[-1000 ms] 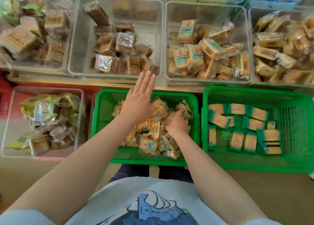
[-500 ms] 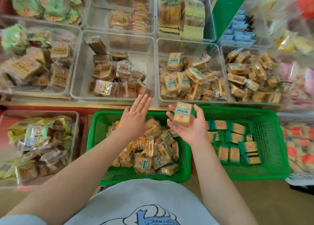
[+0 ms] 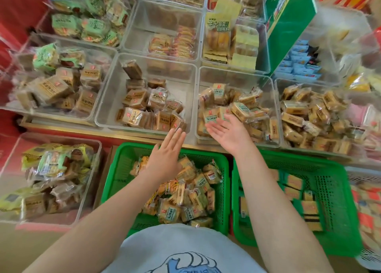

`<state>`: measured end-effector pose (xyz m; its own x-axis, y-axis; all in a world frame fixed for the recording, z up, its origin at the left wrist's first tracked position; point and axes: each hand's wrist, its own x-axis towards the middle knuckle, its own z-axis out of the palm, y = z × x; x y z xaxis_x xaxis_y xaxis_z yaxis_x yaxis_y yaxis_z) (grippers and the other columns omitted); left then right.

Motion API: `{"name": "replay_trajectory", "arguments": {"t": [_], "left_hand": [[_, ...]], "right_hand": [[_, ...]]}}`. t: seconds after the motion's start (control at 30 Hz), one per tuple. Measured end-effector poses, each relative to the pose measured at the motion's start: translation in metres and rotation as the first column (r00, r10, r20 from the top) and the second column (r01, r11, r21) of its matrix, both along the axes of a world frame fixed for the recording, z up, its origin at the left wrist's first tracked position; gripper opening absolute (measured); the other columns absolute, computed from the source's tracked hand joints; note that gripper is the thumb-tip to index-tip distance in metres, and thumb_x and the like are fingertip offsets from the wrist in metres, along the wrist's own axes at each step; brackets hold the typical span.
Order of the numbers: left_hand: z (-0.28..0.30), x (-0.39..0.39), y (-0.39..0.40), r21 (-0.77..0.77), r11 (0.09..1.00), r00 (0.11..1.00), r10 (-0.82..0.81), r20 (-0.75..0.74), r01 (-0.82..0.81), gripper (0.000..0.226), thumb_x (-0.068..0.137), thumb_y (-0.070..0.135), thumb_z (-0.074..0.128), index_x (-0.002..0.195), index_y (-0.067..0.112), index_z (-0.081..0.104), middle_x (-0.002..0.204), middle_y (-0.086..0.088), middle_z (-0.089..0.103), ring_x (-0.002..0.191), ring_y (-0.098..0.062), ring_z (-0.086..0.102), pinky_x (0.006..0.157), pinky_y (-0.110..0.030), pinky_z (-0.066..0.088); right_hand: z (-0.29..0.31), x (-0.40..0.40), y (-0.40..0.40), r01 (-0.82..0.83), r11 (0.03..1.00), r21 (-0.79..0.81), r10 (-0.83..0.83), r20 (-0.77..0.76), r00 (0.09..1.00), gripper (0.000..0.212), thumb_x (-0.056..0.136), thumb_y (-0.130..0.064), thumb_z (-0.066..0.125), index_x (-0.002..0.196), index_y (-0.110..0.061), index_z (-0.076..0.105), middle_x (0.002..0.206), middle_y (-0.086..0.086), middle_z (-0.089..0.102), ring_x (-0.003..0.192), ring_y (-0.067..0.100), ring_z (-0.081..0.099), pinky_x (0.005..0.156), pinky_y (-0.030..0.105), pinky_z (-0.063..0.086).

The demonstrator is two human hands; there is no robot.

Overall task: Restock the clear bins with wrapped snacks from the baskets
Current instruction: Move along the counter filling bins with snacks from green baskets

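Head view, right basket (image 3: 334, 192) contents blurred

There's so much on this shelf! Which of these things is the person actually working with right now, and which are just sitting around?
In the job:
- open right hand over the clear plastic bin of teal-labelled wrapped cakes
- open left hand above the green plastic basket of mixed wrapped snacks

Just lying about:
- tall green cardboard box
- blue-wrapped packets
- clear bin of pale green packets

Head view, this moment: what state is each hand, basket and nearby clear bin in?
Left hand: open, empty, over the left basket.
Right hand: open, palm up, empty, at the teal-label bin.
Left basket: heaped with snacks.
Right basket: sparsely filled.
Teal-label bin: partly full.
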<state>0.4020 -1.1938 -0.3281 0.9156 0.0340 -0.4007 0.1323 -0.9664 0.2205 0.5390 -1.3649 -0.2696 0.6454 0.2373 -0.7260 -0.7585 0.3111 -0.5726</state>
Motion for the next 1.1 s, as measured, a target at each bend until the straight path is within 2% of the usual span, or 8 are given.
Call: {"name": "replay_trajectory", "arguments": {"t": [0.2, 0.33, 0.43, 0.53, 0.67, 0.83, 1.0, 1.1], "left_hand": [[-0.001, -0.001, -0.005, 0.008, 1.000, 0.999, 0.022, 0.029, -0.022, 0.095, 0.094, 0.027, 0.050, 0.155, 0.022, -0.022, 0.158, 0.004, -0.034, 0.144, -0.015, -0.034, 0.124, -0.046, 0.012], [-0.011, -0.003, -0.007, -0.002, 0.999, 0.996, 0.036, 0.080, -0.036, 0.096, 0.092, 0.018, 0.050, 0.156, 0.022, -0.021, 0.160, 0.004, -0.032, 0.145, -0.015, -0.034, 0.125, -0.046, 0.012], [-0.017, -0.005, -0.007, -0.029, 0.998, 0.994, 0.055, 0.094, -0.053, 0.095, 0.090, 0.014, 0.048, 0.156, 0.023, -0.020, 0.161, 0.005, -0.031, 0.145, -0.014, -0.035, 0.125, -0.045, 0.010], [-0.014, -0.004, -0.006, -0.058, 0.997, 0.993, 0.056, 0.103, -0.051, 0.095, 0.086, 0.009, 0.046, 0.157, 0.023, -0.017, 0.162, 0.006, -0.028, 0.146, -0.013, -0.033, 0.125, -0.043, 0.011], [-0.011, -0.004, -0.003, -0.063, 0.997, 0.994, 0.051, 0.094, -0.045, 0.097, 0.085, 0.006, 0.046, 0.158, 0.024, -0.015, 0.163, 0.008, -0.026, 0.147, -0.012, -0.031, 0.124, -0.046, 0.013], [-0.010, -0.004, -0.004, -0.085, 0.994, 0.994, 0.074, 0.076, -0.067, 0.098, 0.084, 0.003, 0.046, 0.157, 0.025, -0.016, 0.162, 0.009, -0.027, 0.147, -0.011, -0.031, 0.123, -0.044, 0.018], [-0.005, -0.002, -0.004, -0.133, 0.987, 0.995, 0.091, 0.037, -0.085, 0.097, 0.086, 0.006, 0.048, 0.158, 0.026, -0.013, 0.162, 0.012, -0.025, 0.147, -0.010, -0.029, 0.123, -0.043, 0.019], [0.007, 0.003, -0.005, -0.263, 0.953, 0.988, 0.151, -0.019, -0.150, 0.088, 0.093, 0.012, 0.054, 0.160, 0.024, -0.002, 0.165, 0.011, -0.017, 0.149, -0.009, -0.024, 0.124, -0.044, 0.014]], "right_hand": [[-0.042, -0.045, -0.023, -0.215, 0.958, -0.189, 0.220, 0.009, 0.975, 0.020, 0.102, -0.017, 0.056, 0.112, -0.003, 0.064, 0.105, 0.016, 0.073, 0.098, 0.030, 0.073, 0.091, 0.040, 0.059], [-0.097, -0.063, -0.016, -0.470, 0.684, -0.558, 0.493, -0.121, 0.862, 0.026, 0.099, -0.017, 0.059, 0.121, -0.005, 0.065, 0.107, 0.007, 0.071, 0.094, 0.021, 0.069, 0.087, 0.034, 0.057], [-0.128, -0.073, -0.003, -0.569, 0.410, -0.713, 0.707, -0.145, 0.692, 0.040, 0.094, -0.017, 0.061, 0.134, -0.018, 0.058, 0.132, -0.001, 0.060, 0.108, 0.015, 0.059, 0.093, 0.034, 0.049], [-0.147, -0.080, 0.008, -0.590, 0.341, -0.732, 0.792, -0.115, 0.600, 0.048, 0.091, -0.014, 0.065, 0.138, -0.015, 0.053, 0.140, 0.002, 0.055, 0.127, 0.021, 0.052, 0.097, 0.029, 0.040], [-0.159, -0.088, 0.012, -0.568, 0.227, -0.791, 0.828, -0.151, 0.540, 0.039, 0.090, -0.025, 0.073, 0.123, -0.014, 0.057, 0.117, 0.002, 0.060, 0.099, 0.017, 0.055, 0.082, 0.030, 0.044], [-0.147, -0.089, -0.004, -0.627, 0.258, -0.736, 0.827, -0.167, 0.537, 0.030, 0.089, -0.040, 0.074, 0.103, -0.015, 0.063, 0.094, -0.003, 0.061, 0.088, 0.017, 0.056, 0.082, 0.035, 0.047], [-0.108, -0.084, -0.031, -0.544, 0.476, -0.691, 0.694, -0.086, 0.715, 0.029, 0.089, -0.042, 0.071, 0.088, -0.017, 0.055, 0.088, 0.004, 0.066, 0.075, 0.021, 0.064, 0.070, 0.033, 0.047], [-0.069, -0.082, -0.044, -0.499, 0.578, -0.646, 0.662, 0.013, 0.749, 0.030, 0.093, -0.040, 0.068, 0.098, -0.012, 0.058, 0.089, 0.006, 0.071, 0.063, 0.024, 0.070, 0.061, 0.035, 0.047]]}}
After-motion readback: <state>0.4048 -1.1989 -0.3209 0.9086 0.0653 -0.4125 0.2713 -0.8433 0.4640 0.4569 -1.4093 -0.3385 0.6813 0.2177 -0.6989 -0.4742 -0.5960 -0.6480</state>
